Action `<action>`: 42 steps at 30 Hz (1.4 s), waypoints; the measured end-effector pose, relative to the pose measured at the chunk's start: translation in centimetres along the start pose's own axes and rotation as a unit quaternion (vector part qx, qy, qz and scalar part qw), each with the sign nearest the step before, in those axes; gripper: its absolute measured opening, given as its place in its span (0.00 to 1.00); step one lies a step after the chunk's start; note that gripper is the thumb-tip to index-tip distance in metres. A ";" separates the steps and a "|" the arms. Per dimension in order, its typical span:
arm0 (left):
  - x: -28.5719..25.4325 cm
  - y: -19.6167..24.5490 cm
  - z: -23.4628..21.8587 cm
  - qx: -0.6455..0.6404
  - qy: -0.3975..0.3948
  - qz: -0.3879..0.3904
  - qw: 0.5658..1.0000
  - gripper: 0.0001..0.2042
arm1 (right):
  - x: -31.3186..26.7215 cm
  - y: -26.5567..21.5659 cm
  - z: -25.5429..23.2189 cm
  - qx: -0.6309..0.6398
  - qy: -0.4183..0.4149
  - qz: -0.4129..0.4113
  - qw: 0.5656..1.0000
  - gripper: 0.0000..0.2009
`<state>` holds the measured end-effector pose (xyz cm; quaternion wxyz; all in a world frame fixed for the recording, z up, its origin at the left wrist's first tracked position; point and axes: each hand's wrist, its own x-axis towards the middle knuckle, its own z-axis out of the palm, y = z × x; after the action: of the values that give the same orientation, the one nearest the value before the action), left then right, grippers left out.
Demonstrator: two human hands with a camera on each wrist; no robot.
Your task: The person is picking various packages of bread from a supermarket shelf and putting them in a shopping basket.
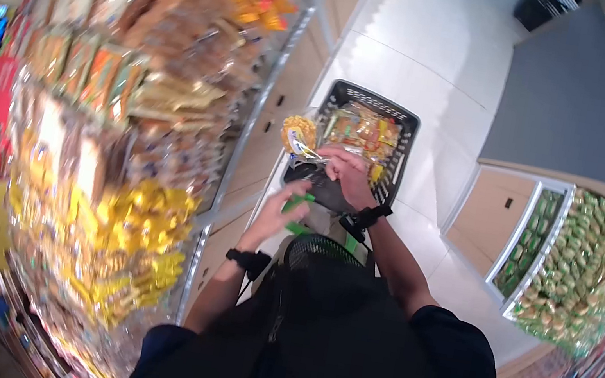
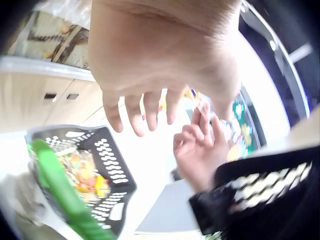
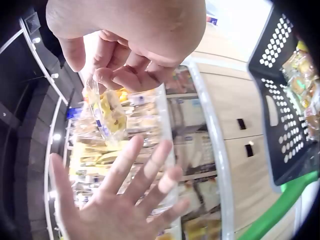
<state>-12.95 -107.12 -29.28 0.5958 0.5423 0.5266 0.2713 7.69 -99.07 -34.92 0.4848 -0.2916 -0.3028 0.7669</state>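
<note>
Shop, stocked snack shelves [image 1: 122, 81], shopping basket [image 1: 404, 138]

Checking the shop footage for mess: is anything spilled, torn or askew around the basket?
Nothing stands out. The black basket holds its packets inside, the right hand pinches a clear snack packet intact, and the left hand is open.

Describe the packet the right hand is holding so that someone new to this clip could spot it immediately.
Start at the black shopping basket on the white floor beside the snack shelves. At its left rim the right hand pinches a small clear packet of yellow-orange snacks. Unlike the packets lying inside the basket, it hangs outside the rim, held by its top edge.
</note>
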 end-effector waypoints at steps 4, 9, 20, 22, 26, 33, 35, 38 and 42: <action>-2.6 6.1 -2.3 -0.380 0.144 0.039 0.913 0.24 | -3.2 -3.3 6.3 0.077 -0.087 0.014 0.993 0.13; -6.2 7.4 -2.4 -0.290 0.263 0.102 0.914 0.17 | -5.6 -0.9 9.0 0.052 -0.173 0.046 0.982 0.11; -22.4 11.3 -9.8 0.064 0.490 0.134 0.859 0.23 | -9.2 4.2 11.8 -0.286 -0.173 0.110 0.936 0.08; -27.2 13.4 -12.8 0.159 0.558 0.134 0.803 0.25 | -9.0 7.7 10.2 -0.366 -0.153 0.103 0.912 0.09; -36.2 15.1 -19.6 0.259 0.647 0.160 0.699 0.25 | -11.0 13.2 7.1 -0.609 -0.145 -0.030 0.779 0.14; -44.1 15.2 -28.0 0.390 0.570 -0.006 0.723 0.28 | -13.6 16.3 9.2 -0.679 -0.077 -0.088 0.725 0.16; -43.9 15.6 -28.9 0.398 0.549 -0.045 0.734 0.27 | -13.5 16.4 9.5 -0.675 -0.071 -0.068 0.731 0.17; -42.6 13.4 -31.1 0.531 0.571 0.046 0.624 0.23 | -13.1 16.8 9.0 -0.664 -0.067 -0.040 0.744 0.17; -41.3 13.2 -29.8 0.513 0.639 0.076 0.569 0.18 | -13.2 16.4 9.9 -0.657 -0.058 -0.034 0.751 0.18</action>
<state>-49.44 -129.77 1.06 -0.2961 0.4802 0.7782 0.2759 -4.19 -118.64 -38.72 0.1813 -0.4827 -0.7693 0.3772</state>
